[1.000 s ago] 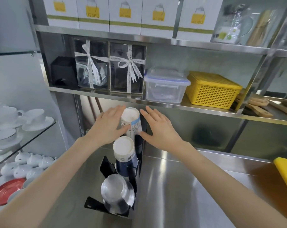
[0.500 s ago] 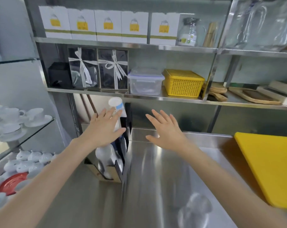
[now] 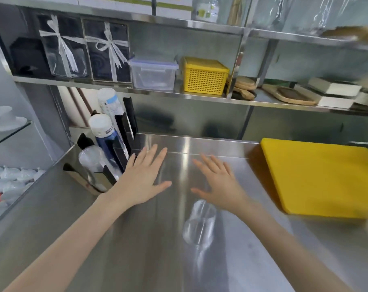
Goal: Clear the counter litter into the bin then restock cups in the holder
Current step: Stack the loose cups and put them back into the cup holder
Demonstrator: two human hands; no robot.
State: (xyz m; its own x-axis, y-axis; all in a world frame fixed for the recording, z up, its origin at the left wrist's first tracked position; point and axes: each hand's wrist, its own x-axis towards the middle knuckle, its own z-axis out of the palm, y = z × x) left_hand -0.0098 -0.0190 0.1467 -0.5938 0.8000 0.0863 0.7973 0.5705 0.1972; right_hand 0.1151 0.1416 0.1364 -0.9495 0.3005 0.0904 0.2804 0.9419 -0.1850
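A glass shelf (image 3: 9,131) with blurred white crockery stands left of the black cup holder (image 3: 124,142), which sits at the far-left corner of the steel desk (image 3: 136,239). The holder carries three upside-down stacks in a row: a clear plastic cup stack (image 3: 92,163) in the nearest slot, a navy paper cup stack (image 3: 105,133) in the middle slot and a white-and-blue cup stack (image 3: 110,104) in the farthest slot. Just right of the holder the left hand (image 3: 144,180) is spread flat, palm down, fingers straight; its grip is wide and holds nothing, the fingertips close to the holder's near divider, though contact cannot be judged. Farther right of the holder, the right hand (image 3: 220,184) is also spread, its grip wide and empty. A lone clear cup (image 3: 200,224) lies on its side on the desk right of the holder, directly below the right wrist and apart from it. Well to the right of the holder a yellow cutting board (image 3: 320,178) lies flat. On the shelf above and right of the holder sit a clear lidded box (image 3: 153,74) and a yellow basket (image 3: 205,76).
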